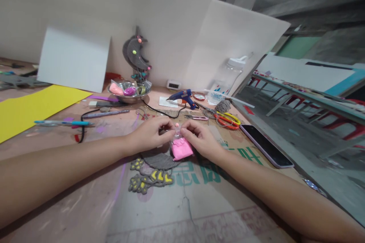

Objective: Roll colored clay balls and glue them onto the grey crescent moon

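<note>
A small clear plastic bag of pink clay (182,149) hangs between my hands, just above the table. My left hand (155,132) pinches the bag's top from the left, thumb and forefinger together. From the other side, my right hand (198,136) pinches the same top edge. A tiny pink ball (177,125) shows right at the fingertips; whether it is held or lies behind cannot be made out. Partly hidden under the bag and left hand lies a dark grey rounded craft piece (161,161). Beside it are grey flower-like shapes with yellow centres (138,185) and yellow hearts (160,176).
Behind my hands lie a blue glue gun (182,96), scissors (228,120) and a pink cutter (196,118). A metal bowl (132,97) holds bagged clay. A phone (266,146) rests at the right edge, pens (64,123) at left. A bottle (228,75) stands at the back.
</note>
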`<state>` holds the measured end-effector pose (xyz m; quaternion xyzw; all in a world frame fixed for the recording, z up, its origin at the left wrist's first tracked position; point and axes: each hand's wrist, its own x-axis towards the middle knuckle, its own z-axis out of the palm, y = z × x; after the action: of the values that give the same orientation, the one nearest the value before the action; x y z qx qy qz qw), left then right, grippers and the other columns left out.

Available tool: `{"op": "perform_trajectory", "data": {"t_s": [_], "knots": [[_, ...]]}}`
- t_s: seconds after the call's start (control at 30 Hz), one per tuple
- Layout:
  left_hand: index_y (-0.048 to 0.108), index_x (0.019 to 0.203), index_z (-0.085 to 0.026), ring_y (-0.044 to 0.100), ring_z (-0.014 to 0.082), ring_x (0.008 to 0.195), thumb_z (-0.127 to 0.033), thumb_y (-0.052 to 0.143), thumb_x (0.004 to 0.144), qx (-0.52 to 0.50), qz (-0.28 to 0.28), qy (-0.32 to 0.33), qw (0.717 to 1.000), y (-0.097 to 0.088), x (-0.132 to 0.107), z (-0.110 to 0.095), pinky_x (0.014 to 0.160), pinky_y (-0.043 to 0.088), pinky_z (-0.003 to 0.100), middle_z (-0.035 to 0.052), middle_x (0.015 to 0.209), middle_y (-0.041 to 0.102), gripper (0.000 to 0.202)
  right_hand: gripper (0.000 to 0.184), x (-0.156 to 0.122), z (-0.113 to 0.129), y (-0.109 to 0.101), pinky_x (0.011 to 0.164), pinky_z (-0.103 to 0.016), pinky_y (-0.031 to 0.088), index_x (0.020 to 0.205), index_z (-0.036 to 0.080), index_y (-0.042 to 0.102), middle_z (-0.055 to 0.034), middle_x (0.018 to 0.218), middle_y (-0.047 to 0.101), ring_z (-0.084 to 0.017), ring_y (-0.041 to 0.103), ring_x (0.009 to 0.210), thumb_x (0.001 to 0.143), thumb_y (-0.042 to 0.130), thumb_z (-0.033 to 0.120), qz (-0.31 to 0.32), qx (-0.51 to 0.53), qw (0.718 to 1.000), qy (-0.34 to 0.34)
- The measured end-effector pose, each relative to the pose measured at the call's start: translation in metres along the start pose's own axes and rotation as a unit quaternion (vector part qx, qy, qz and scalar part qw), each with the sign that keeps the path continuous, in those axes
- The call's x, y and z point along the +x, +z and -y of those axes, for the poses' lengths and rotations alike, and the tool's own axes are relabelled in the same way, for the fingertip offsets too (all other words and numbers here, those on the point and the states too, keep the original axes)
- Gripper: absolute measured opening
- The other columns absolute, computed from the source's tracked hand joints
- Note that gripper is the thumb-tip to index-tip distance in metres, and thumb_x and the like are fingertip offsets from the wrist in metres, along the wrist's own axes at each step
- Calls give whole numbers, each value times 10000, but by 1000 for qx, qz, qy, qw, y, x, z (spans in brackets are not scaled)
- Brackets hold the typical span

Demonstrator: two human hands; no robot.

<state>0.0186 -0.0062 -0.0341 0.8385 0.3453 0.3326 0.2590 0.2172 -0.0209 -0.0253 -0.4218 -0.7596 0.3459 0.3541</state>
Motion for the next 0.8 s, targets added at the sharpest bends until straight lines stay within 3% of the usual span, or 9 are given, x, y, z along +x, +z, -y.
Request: {"op": "perform_trajectory", "data": {"t_s": [0.2, 0.5, 0.8], "knots": [[565, 768, -164, 539, 132, 725, -223, 507, 801, -2, -19, -2, 1000, -1, 0, 0, 662, 408, 242, -4, 762, 599, 89, 158, -1, 2, 0, 533, -221, 365, 769, 197, 519, 22, 655, 487, -116, 452, 601, 838, 532, 339, -23, 5, 1000, -5], [520, 739, -163, 534, 138, 695, -282, 485, 797, -69, -36, -39, 996, -2, 2, -6, 628, 417, 239, 0, 708, 579, 137, 219, -1, 2, -2, 560, -229, 362, 741, 199, 474, 28, 670, 464, -113, 431, 604, 839, 526, 387, -41, 34, 999, -6], [548, 776, -162, 547, 144, 714, -309, 493, 811, -61, -29, -51, 996, -3, 3, -3, 630, 425, 240, 5, 733, 598, 160, 199, 1, -3, -2, 556, -227, 361, 755, 196, 474, 24, 679, 462, -113, 435, 611, 831, 534, 370, -54, 41, 998, 0]]}}
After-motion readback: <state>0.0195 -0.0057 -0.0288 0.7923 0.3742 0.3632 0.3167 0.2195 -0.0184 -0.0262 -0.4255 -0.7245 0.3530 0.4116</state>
